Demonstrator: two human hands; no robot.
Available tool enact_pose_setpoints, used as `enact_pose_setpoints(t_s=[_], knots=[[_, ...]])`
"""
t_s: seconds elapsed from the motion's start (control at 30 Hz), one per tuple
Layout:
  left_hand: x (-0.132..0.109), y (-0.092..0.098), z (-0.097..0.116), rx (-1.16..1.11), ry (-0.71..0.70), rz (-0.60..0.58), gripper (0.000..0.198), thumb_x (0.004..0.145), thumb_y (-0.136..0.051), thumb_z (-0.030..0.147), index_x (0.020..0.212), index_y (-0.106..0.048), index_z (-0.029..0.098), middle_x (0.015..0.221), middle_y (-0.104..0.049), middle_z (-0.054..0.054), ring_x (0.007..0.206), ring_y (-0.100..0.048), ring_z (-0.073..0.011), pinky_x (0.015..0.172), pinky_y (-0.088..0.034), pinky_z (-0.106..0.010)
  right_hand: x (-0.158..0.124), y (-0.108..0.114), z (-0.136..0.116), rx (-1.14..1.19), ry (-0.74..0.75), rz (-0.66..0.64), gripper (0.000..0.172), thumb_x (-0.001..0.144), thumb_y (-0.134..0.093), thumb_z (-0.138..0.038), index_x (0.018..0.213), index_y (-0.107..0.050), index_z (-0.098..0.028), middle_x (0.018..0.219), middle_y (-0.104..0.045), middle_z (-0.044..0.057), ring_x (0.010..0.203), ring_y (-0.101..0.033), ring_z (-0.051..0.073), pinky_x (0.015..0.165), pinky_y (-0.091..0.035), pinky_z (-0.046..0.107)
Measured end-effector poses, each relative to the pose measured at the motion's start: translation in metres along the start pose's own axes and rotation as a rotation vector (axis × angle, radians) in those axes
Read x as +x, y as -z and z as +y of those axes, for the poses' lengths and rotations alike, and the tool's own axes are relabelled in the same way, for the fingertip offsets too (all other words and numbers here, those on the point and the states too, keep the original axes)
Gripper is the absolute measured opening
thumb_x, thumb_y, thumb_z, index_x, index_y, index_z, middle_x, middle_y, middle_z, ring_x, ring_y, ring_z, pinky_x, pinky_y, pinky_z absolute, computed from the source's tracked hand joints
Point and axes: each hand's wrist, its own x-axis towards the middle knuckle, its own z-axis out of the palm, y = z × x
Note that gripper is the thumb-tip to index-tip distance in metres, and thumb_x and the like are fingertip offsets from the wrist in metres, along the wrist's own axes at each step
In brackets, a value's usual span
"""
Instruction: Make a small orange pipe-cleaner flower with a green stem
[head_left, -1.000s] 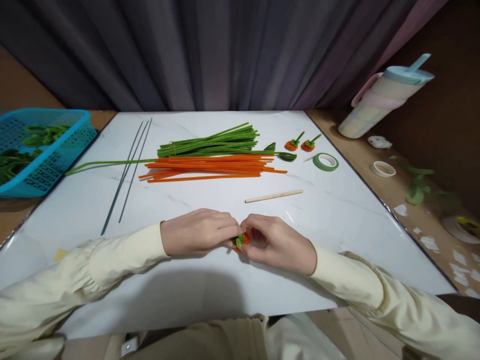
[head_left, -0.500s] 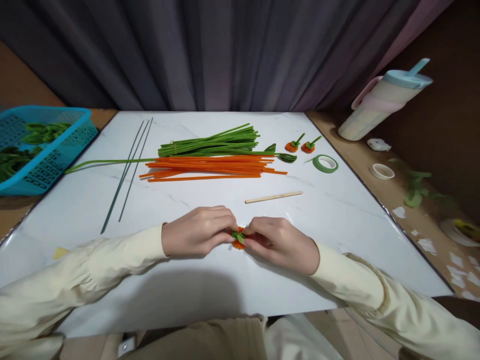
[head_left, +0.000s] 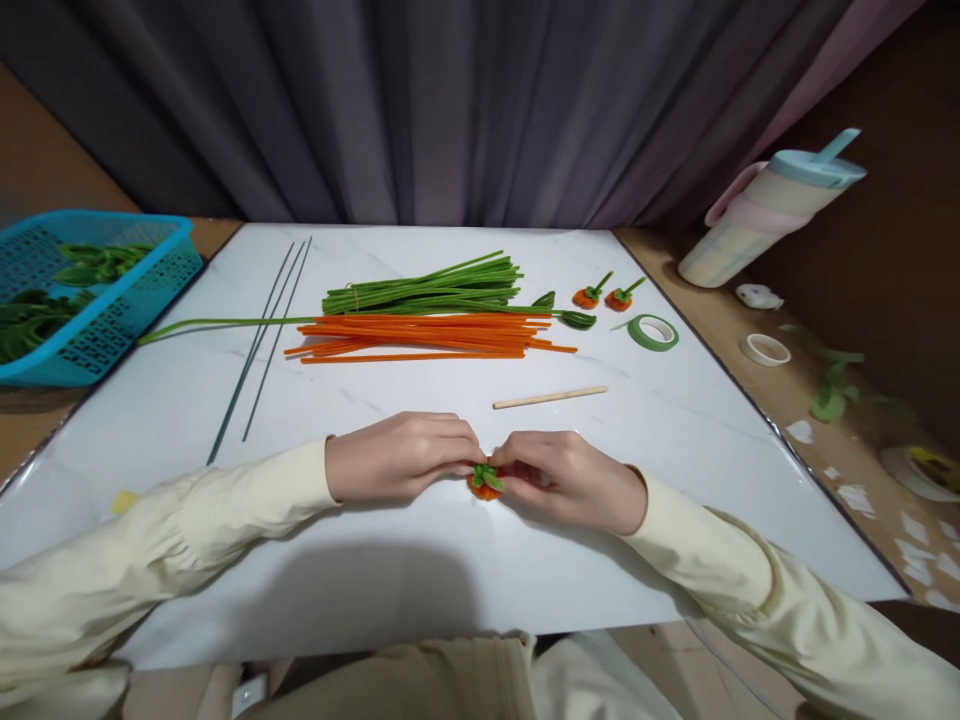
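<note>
Both my hands meet at the middle of the white table (head_left: 675,470). My left hand (head_left: 401,455) and my right hand (head_left: 574,480) pinch a small orange and green pipe-cleaner piece (head_left: 485,482) between their fingertips, just above the tabletop. Farther back lie a bundle of orange pipe cleaners (head_left: 427,336) and a bundle of green pipe cleaners (head_left: 424,290). Two finished small orange pieces with green stems (head_left: 606,295) sit at the back right, beside a roll of green tape (head_left: 652,331). A wooden stick (head_left: 550,397) lies just beyond my hands.
Thin dark wires (head_left: 262,335) and a long green stem (head_left: 225,324) lie at the left. A blue basket (head_left: 112,310) with green leaves stands off the table's left edge. At the right are a tumbler with a straw (head_left: 765,215), a white tape roll (head_left: 765,349) and paper scraps.
My fingers have turned the small piece: its orange part now shows below the green. Both hands stayed at the same spot.
</note>
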Motion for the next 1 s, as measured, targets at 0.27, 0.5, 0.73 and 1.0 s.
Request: enact_pose_setpoints(t_s=[0.27, 0.5, 0.73, 1.0], knots=[[0.0028, 0.0021, -0.0042, -0.082, 0.009, -0.023, 0.021, 0.092, -0.041, 0.02, 0.102, -0.058, 0.015, 0.093, -0.062, -0.008, 0.085, -0.055, -0.0153, 0.076, -0.044, -0.025, 0.0004, -0.0004, 0.0006, 0.0, 0.025, -0.011, 0.013, 0.086, -0.05, -0.021, 0.086, -0.06, -0.013, 0.073, -0.063, 0.004, 0.055, -0.053, 0.009, 0.054, -0.042, 0.02], [0.0059, 0.0024, -0.0055, 0.023, -0.063, -0.031, 0.023, 0.092, -0.04, 0.02, 0.101, -0.06, 0.015, 0.092, -0.063, -0.009, 0.085, -0.056, -0.0165, 0.075, -0.044, -0.026, 0.0004, -0.0001, -0.0005, 0.013, 0.001, -0.026, 0.014, 0.087, -0.05, -0.022, 0.086, -0.06, -0.014, 0.076, -0.065, 0.005, 0.056, -0.054, 0.009, 0.055, -0.044, 0.021], [0.0048, -0.0014, -0.0036, 0.17, -0.093, -0.022, 0.026, 0.093, -0.035, 0.02, 0.099, -0.059, 0.013, 0.088, -0.063, -0.01, 0.082, -0.055, -0.0176, 0.071, -0.044, -0.027, 0.0001, 0.0001, 0.0001, 0.011, 0.001, -0.018, 0.013, 0.086, -0.051, -0.023, 0.087, -0.06, -0.014, 0.075, -0.065, 0.005, 0.057, -0.056, 0.01, 0.055, -0.044, 0.022], [0.004, -0.0023, -0.0061, 0.276, -0.198, 0.011, 0.029, 0.092, -0.031, 0.013, 0.094, -0.059, 0.013, 0.084, -0.064, -0.01, 0.076, -0.054, -0.0169, 0.066, -0.044, -0.027, 0.0006, -0.0017, 0.0025, 0.007, 0.02, -0.015, 0.014, 0.087, -0.05, -0.023, 0.087, -0.06, -0.014, 0.074, -0.065, 0.005, 0.056, -0.055, 0.01, 0.055, -0.044, 0.022]])
